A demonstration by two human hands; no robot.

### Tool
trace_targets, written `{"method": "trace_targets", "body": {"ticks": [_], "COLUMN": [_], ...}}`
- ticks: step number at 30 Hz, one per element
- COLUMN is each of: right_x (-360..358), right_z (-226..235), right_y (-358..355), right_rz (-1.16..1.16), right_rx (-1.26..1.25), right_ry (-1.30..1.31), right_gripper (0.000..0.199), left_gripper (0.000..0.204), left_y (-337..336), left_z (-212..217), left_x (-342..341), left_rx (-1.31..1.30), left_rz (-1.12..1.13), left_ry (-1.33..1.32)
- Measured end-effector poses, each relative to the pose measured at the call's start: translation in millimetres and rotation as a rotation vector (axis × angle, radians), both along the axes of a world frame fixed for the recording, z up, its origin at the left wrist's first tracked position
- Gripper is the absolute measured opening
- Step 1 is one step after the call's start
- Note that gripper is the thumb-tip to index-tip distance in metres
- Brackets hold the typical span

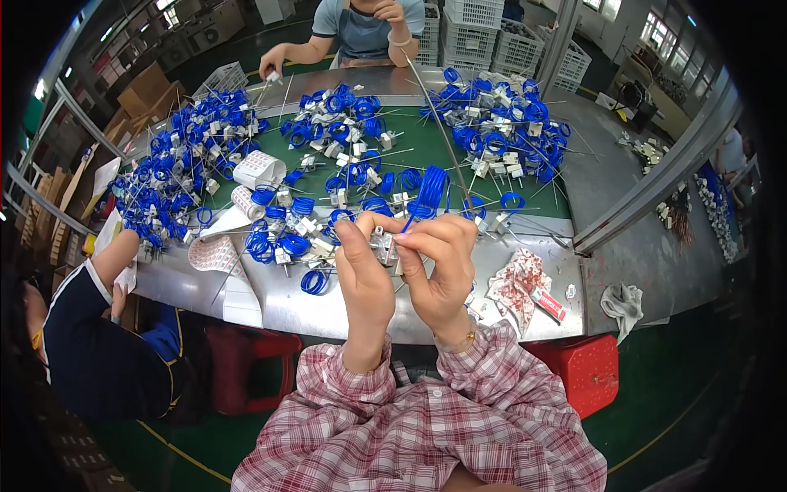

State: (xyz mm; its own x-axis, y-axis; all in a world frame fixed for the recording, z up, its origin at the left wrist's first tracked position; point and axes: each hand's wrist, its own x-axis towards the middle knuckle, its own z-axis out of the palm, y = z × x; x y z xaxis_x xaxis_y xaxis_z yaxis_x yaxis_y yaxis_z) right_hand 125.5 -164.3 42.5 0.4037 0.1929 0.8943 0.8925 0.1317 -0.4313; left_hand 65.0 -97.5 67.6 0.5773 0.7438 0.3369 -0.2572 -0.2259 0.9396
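Note:
Close in front of me, my two hands meet over the table around a small boxy white-and-metal part (385,246) with a coiled blue tube (429,193). My left hand (366,275) holds the part's body from the left, its thumb upright. On the right side, my right hand (443,266) pinches at the same part with thumb and forefinger. The blue coil rises above the fingertips. Fingers cover much of the part. Just beyond, several similar parts with blue coils (295,244) lie loose on the metal tabletop (320,312).
Heaps of blue-coiled parts (188,148) lie on the green mat (287,152), more at right (500,123). A label roll (259,170) and its strip lie left. Right are a red-stained cloth (516,287), a red-and-white tube (548,303) and a metal post (656,176). Co-workers sit opposite and at left.

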Motion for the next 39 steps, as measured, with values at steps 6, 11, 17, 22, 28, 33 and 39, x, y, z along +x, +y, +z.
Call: {"method": "trace_targets", "body": {"ticks": [6, 11, 17, 22, 28, 33, 39], "right_x": [3.1, 1.2, 3.0, 3.7, 3.3, 6.5, 2.6], "right_z": [2.5, 3.3, 4.6, -2.0, -1.2, 3.8, 12.0], "right_y": [-0.4, 2.5, 0.1, -1.0, -1.3, -5.6, -4.7], "right_rz": [0.048, 0.088, 0.095, 0.107, 0.178, 0.197, 0.129], "right_rx": [-0.02, 0.006, -0.007, -0.028, 0.033, -0.04, -0.175], "right_ry": [0.015, 0.024, 0.042, 0.035, 0.138, 0.09, 0.076], "right_gripper": [0.015, 0.012, 0.012, 0.012, 0.013, 0.011, 0.009], "left_gripper": [0.07, 0.07, 0.07, 0.071, 0.071, 0.069, 0.067], "left_y": [-1.9, -4.4, -4.6, -2.3, -0.1, -4.5, -7.8], "left_z": [0.9, 2.7, 0.2, 1.1, -2.6, 2.0, 3.1], "left_x": [-1.6, 1.2, 1.8, 2.4, 4.2, 0.3, -2.7], "left_rx": [-0.006, 0.094, 0.119, 0.046, 0.091, 0.027, 0.206], "left_rz": [-0.004, 0.067, 0.041, 0.017, -0.008, -0.043, 0.068], "left_ry": [0.044, -0.043, -0.004, 0.04, -0.03, 0.021, 0.066]}}
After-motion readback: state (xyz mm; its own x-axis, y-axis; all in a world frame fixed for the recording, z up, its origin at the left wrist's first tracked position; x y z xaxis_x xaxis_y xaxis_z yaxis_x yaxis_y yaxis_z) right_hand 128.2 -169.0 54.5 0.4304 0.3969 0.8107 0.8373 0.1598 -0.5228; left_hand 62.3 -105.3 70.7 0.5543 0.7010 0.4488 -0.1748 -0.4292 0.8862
